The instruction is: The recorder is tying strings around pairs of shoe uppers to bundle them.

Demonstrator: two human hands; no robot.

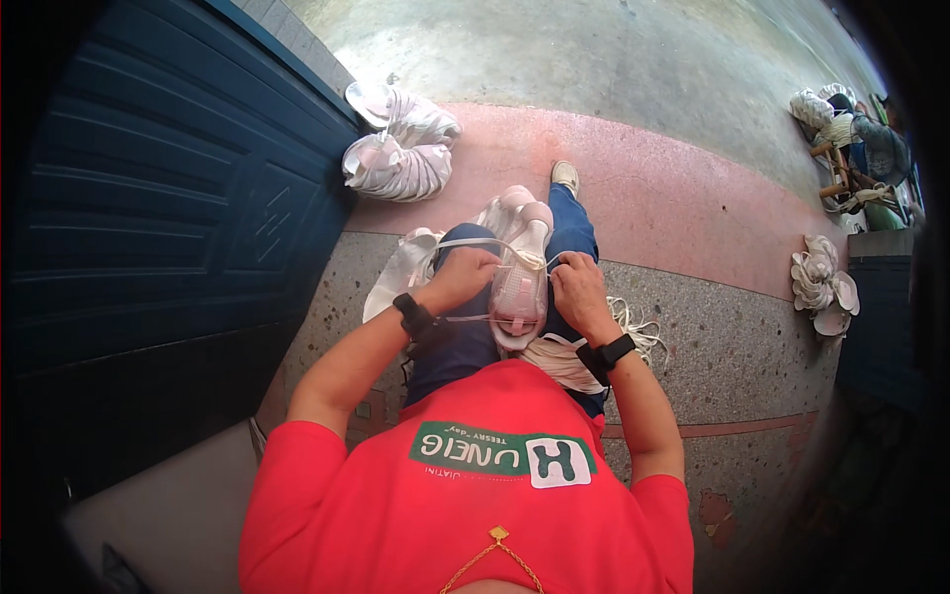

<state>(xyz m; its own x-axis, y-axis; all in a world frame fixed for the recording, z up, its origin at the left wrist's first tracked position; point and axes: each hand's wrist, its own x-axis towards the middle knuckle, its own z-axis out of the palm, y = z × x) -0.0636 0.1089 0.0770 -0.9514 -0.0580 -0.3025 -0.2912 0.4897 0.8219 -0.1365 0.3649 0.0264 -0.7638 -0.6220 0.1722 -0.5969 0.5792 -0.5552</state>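
Shoe: we see a white-and-pink shoe [518, 297] over our lap, between the thighs, its rounded end toward our belly.
Lace: a white lace [465, 244] runs above the shoe between our two hands, looping out on the left side.
Left hand: our left hand [469, 275] is just left of the shoe, fingers pinched together on the lace.
Right hand: our right hand [582, 289] is just right of it, fingers likewise clamped on the lace.
Wrists: we wear a black band [414, 315] on the left and another on the right.
Clothes: we have on a red shirt [396, 525] and blue trousers [574, 233].
By our legs: white shoe pieces [396, 277] lie on the left, a tangle of loose laces [641, 329] on the right.
Farther out: stacked shoe pieces [401, 176] sit against the dark blue door [168, 218]; more bundles [821, 282] lie at far right on the floor [737, 346].
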